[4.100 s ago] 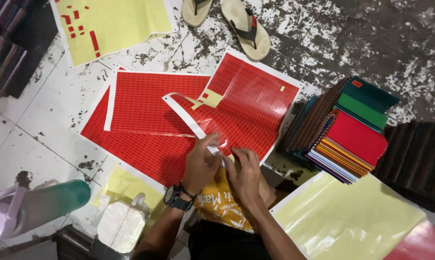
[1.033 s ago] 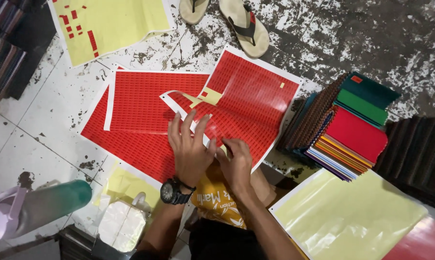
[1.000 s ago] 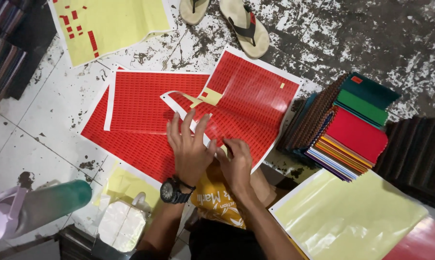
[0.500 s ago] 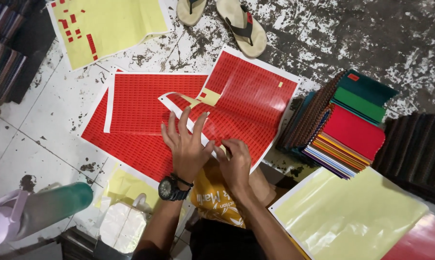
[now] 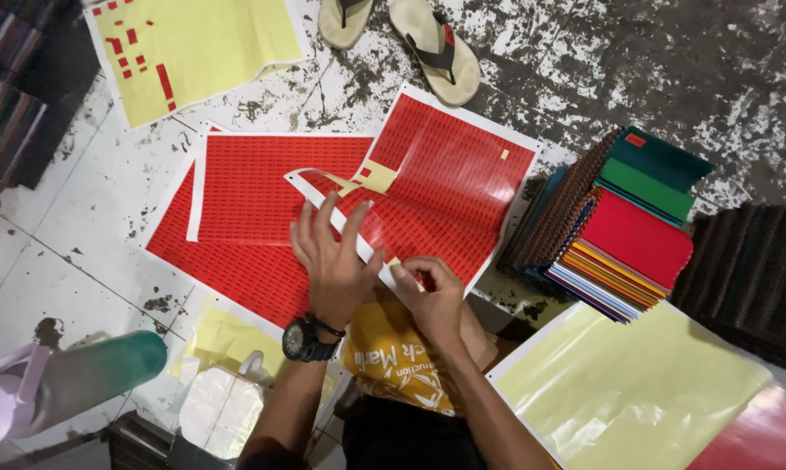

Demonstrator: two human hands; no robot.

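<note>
Left hand (image 5: 334, 265) lies flat on the red sheet (image 5: 436, 196), fingers (image 5: 323, 218) spread wide, pressing it to the floor (image 5: 88, 226). Right hand (image 5: 432, 296) sits just beside it, fingertips pressed together, pinching the near end of the white strip (image 5: 341, 218) at the sheet's front edge. That strip runs from the pinch up past the left hand and curls back over the sheet. A second red sheet (image 5: 271, 174) overlaps to the left. Black watch (image 5: 304, 339) on the left wrist. Off to the right, a stack of coloured swatches (image 5: 632, 231); yellow backing sheet (image 5: 632, 392) near the right forearm. Sandals (image 5: 410, 35) up top, green bottle (image 5: 88, 379) bottom left.
</note>
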